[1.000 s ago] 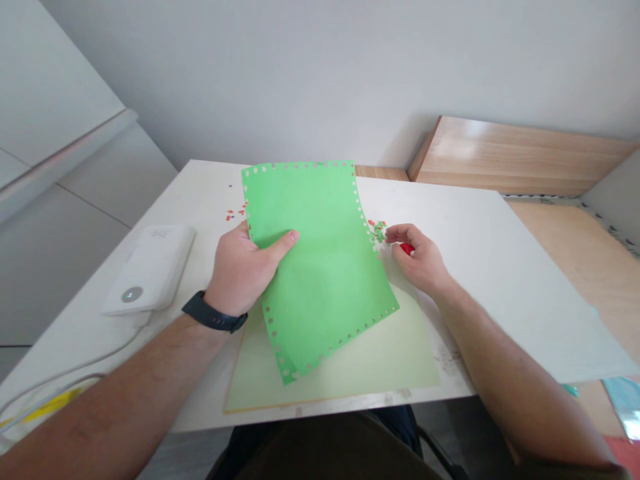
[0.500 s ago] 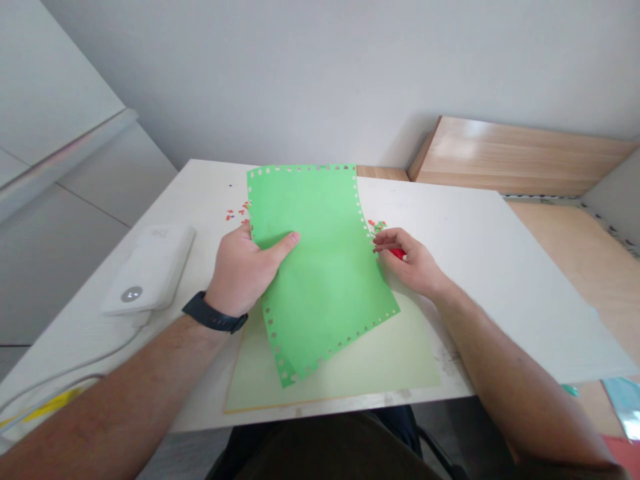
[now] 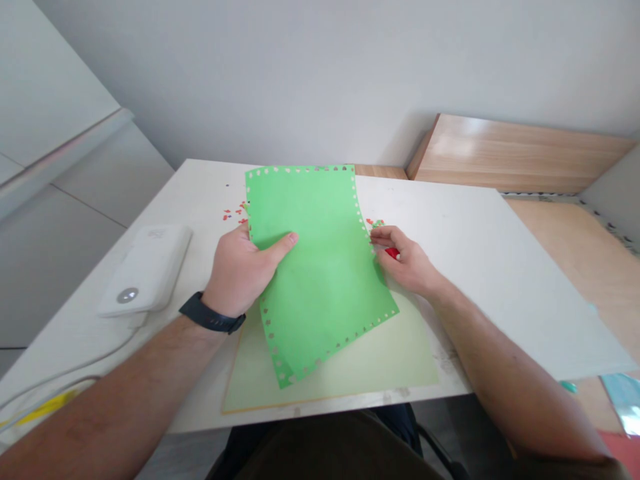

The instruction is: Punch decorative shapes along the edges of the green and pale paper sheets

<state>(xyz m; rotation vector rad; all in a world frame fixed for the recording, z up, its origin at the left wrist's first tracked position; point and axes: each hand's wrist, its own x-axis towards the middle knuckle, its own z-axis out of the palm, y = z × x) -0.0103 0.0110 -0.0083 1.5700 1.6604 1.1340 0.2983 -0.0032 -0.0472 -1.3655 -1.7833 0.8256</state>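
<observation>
A sheet of green paper [image 3: 327, 280] with small punched holes along its edges is held up, tilted, over the desk. My left hand [image 3: 243, 270] grips its left side, thumb on the front and fingers hidden behind. At the right edge of the sheet, my right hand [image 3: 407, 260] is closed around a small red hole punch [image 3: 393, 253], most of which is hidden by the fingers. Under the green paper lies a pale yellow-green sheet [image 3: 390, 367]. Tiny red and green paper cutouts [image 3: 376, 224] lie just beyond my right hand.
More small cutouts [image 3: 235, 213] are scattered on the white desk [image 3: 465, 267] behind my left hand. A white power bank [image 3: 145, 267] with a cable [image 3: 100, 360] lies at the left. Behind the desk stand a wall and a wooden panel [image 3: 520, 153].
My right hand has moved slightly left along the right edge of the paper, with less of the red punch showing. My left hand keeps its grip on the sheet.
</observation>
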